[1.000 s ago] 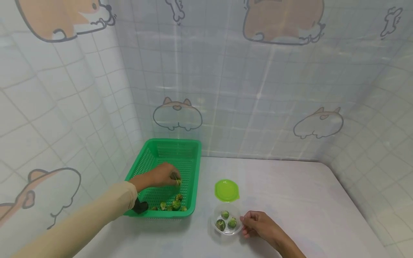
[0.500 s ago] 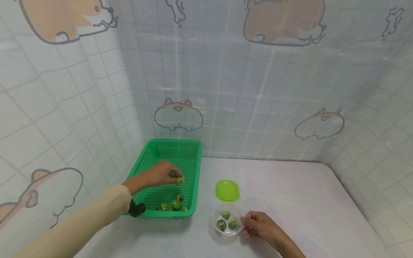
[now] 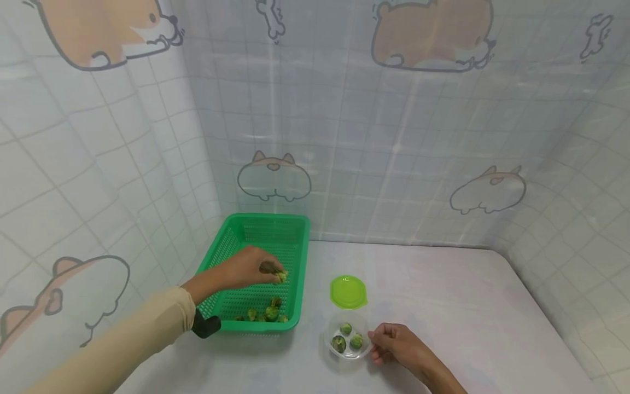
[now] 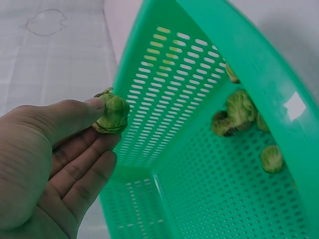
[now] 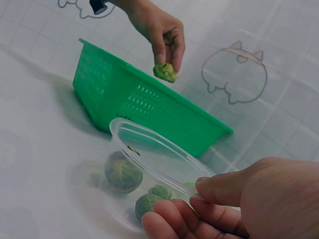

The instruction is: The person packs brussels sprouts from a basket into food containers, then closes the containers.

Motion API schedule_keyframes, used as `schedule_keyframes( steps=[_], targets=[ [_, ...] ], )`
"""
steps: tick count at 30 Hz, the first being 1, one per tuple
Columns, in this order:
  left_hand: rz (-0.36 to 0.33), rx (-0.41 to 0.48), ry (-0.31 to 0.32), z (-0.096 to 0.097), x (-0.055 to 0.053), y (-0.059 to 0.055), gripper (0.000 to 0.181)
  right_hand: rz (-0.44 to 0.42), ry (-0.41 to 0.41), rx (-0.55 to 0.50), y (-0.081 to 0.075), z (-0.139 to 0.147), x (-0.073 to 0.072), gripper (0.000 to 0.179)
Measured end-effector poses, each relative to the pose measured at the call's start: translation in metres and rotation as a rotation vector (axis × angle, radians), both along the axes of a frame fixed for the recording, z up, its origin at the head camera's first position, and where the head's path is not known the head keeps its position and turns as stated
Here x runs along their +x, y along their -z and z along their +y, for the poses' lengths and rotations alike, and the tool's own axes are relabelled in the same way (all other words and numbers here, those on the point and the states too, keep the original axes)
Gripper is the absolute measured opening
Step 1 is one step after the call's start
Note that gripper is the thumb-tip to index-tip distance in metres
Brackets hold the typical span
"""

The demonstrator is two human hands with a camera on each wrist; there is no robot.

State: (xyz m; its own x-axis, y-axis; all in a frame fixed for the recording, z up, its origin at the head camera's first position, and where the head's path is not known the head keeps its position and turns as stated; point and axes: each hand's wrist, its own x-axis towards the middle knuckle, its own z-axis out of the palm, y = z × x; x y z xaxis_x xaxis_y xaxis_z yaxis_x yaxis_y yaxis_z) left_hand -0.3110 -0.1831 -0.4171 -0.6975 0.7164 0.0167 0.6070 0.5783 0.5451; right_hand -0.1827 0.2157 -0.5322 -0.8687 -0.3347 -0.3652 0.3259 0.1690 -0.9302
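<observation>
A small green Brussels sprout (image 4: pixel 113 113) is pinched between the thumb and fingers of my left hand (image 3: pixel 253 267), held above the green basket (image 3: pixel 304 262). In the right wrist view this sprout (image 5: pixel 165 72) shows over the basket's rim. My right hand (image 3: pixel 401 346) pinches the rim of a clear plastic bowl (image 5: pixel 164 144) on the table, thumb on top and fingers below. Three Brussels sprouts lie in the bowl, one of them the larger sprout (image 5: pixel 123 173) at its side. More sprouts (image 4: pixel 241 109) lie at the near end of the basket.
A bright green lid (image 3: pixel 348 291) lies flat on the white table (image 3: pixel 443 295) just behind the bowl. Walls with printed cartoon dogs (image 3: pixel 274 178) close in the back and both sides. A black band (image 3: pixel 205 325) is on the left wrist.
My left hand has moved a little to the right with the sprout, toward the basket's right side. The right hand stays at the bowl's rim.
</observation>
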Motion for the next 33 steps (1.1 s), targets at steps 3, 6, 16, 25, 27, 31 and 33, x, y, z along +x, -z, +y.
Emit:
schedule_keyframes(
  steps=[3, 6, 16, 25, 27, 31, 33],
  targets=[
    [0.005, 0.015, 0.015, 0.003, 0.004, -0.005, 0.024, -0.002, 0.001, 0.006, 0.001, -0.001, 0.000, 0.027],
    [-0.021, 0.029, 0.023, 0.009, 0.008, -0.009, 0.024, -0.006, 0.003, 0.004, 0.002, 0.000, 0.000, 0.026],
    [-0.041, 0.068, 0.063, 0.028, 0.022, -0.011, 0.024, -0.009, 0.005, 0.005, 0.002, -0.002, 0.000, 0.026],
    [-0.052, 0.082, 0.095, 0.044, 0.029, -0.003, 0.026, -0.006, 0.006, -0.003, 0.002, -0.001, 0.001, 0.027],
    [-0.060, 0.080, 0.097, 0.048, 0.031, -0.001, 0.026, -0.004, 0.007, -0.006, 0.002, -0.001, 0.001, 0.027],
    [-0.073, 0.084, 0.097, 0.057, 0.035, 0.001, 0.025, -0.006, 0.010, -0.013, 0.002, -0.002, 0.002, 0.028],
    [-0.082, 0.088, 0.098, 0.062, 0.036, 0.004, 0.023, -0.005, 0.013, -0.013, 0.002, -0.001, 0.002, 0.028]
  ],
)
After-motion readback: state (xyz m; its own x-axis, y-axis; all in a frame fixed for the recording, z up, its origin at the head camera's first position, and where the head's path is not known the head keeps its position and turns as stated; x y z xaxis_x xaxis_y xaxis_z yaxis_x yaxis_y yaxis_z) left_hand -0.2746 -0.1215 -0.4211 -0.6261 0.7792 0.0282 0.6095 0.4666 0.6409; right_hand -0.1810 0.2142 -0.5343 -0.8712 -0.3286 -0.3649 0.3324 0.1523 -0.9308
